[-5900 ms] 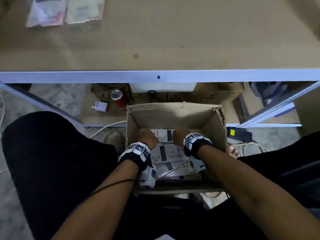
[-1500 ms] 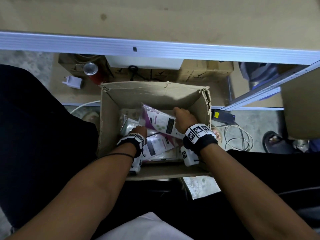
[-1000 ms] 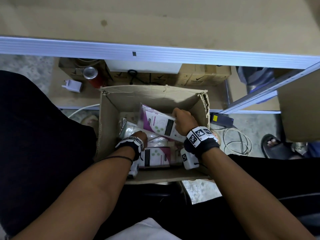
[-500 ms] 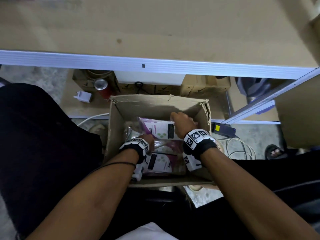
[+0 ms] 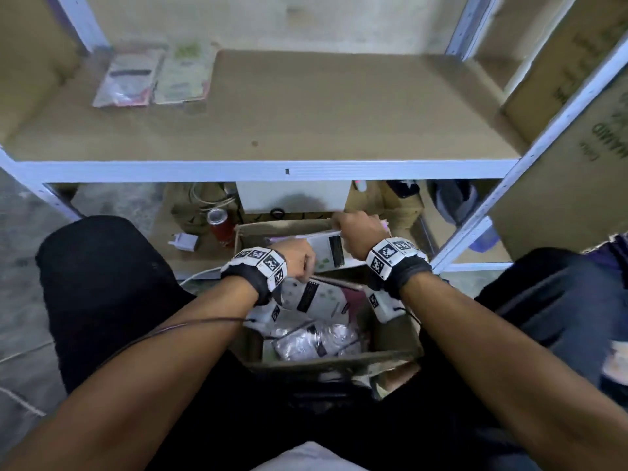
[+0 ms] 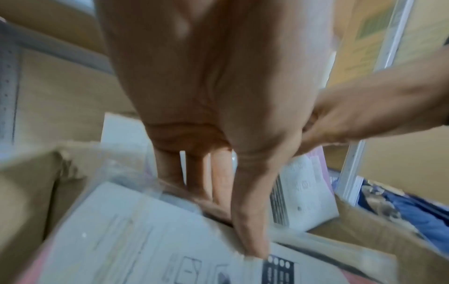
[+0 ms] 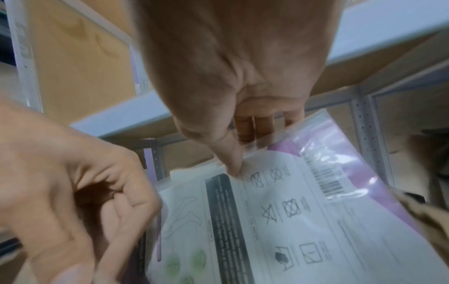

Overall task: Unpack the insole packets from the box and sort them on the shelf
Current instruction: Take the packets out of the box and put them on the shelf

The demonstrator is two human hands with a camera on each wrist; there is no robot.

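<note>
An open cardboard box [image 5: 394, 355] stands on the floor between my knees, with several clear-wrapped insole packets [image 5: 312, 341] inside. My right hand [image 5: 343, 229] pinches a white and pink insole packet [image 5: 326, 249] by its top edge and holds it above the box's far side; in the right wrist view the thumb [image 7: 233, 169] presses on that packet [image 7: 291, 221]. My left hand [image 5: 302, 266] grips a second packet [image 5: 316, 297] lower down, thumb [image 6: 252, 240] on its card [image 6: 145, 240]. Two packets [image 5: 125, 79] [image 5: 183, 76] lie side by side at the shelf's [image 5: 306, 113] back left.
Under the shelf sit a red can [image 5: 221, 226], a white plug [image 5: 185, 241] and a white box [image 5: 292, 198]. A large cardboard carton [image 5: 577, 158] stands at the right behind a slanted shelf post [image 5: 543, 137]. The shelf's front rail [image 5: 238, 171] runs just beyond the box.
Both hands have risen from inside the box, each with a packet. The head view has tilted up, so the shelf board and its two packets now show.
</note>
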